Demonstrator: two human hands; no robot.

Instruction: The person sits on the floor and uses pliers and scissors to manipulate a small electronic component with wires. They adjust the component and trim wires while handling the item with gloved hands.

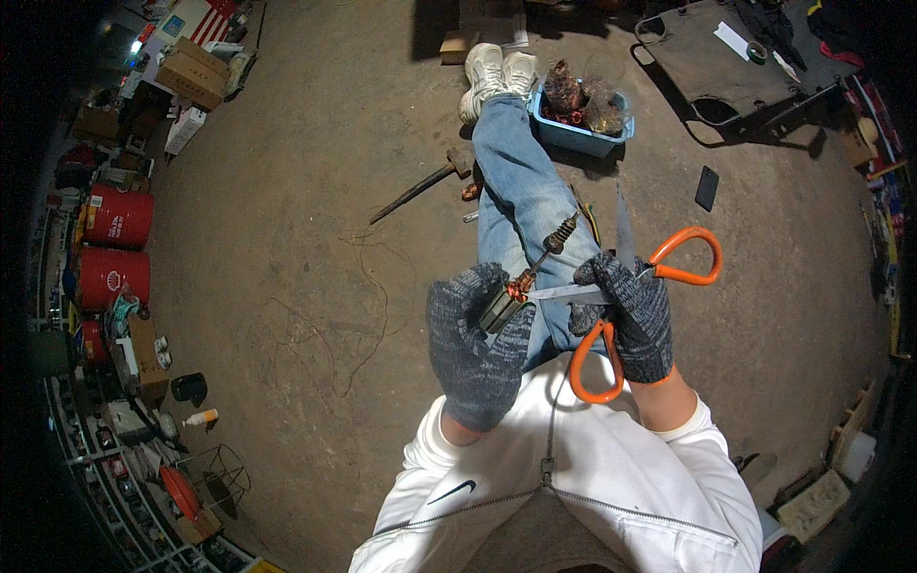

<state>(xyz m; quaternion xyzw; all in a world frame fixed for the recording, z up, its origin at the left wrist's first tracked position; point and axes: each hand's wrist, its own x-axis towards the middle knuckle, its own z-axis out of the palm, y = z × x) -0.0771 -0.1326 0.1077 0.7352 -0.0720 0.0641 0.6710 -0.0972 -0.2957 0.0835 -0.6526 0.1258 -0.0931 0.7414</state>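
Note:
Both of my hands wear dark grey knit gloves. My left hand (475,349) is closed around the metal core of a motor armature (501,310). Copper windings show at the core's upper end, and its shaft with a worm-like spiral tip points up and to the right over my jeans. My right hand (640,325) grips a pair of scissors (718,258) near the pivot, with the orange loop handles spread wide. One blade points away from me; the other reaches left, its tip at the copper windings. Whether it touches them I cannot tell.
A long-handled hammer (420,189) lies on the floor left of my legs. Thin loose wires (382,315) trail nearby. Past my knees stands a blue bin (583,139) of copper scrap. A black phone (706,188) lies right; red drums (115,277) line the left.

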